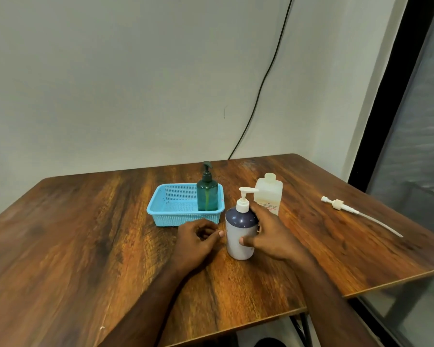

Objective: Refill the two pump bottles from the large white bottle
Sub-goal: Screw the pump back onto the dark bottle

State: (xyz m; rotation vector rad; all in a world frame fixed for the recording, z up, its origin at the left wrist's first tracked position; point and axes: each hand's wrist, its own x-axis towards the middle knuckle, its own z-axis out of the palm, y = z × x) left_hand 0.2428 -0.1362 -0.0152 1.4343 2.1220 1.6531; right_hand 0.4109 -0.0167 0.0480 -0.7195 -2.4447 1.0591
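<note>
Gripping smooth, likely slippery purple pump bottle (241, 236) mid-body with right hand (273, 236), left hand (198, 236) loosely curled, holding nothing.

The worktop (85, 234) is brown wood with dark streaked grain and orange-tinged bands. The basket (166, 214) is light blue with a perforated grid pattern on its walls and floor. The pump bottle in the basket (207, 196) is translucent dark green with a dark pump. The near pump bottle (239, 234) is pale lavender with a dark navy shoulder and a white pump. The large bottle (269, 194) is translucent off-white with red lettering. The loose pump (336, 204) is white. The wall (110, 83) is pale grey-green, crossed by a black cable (266, 76).
</note>
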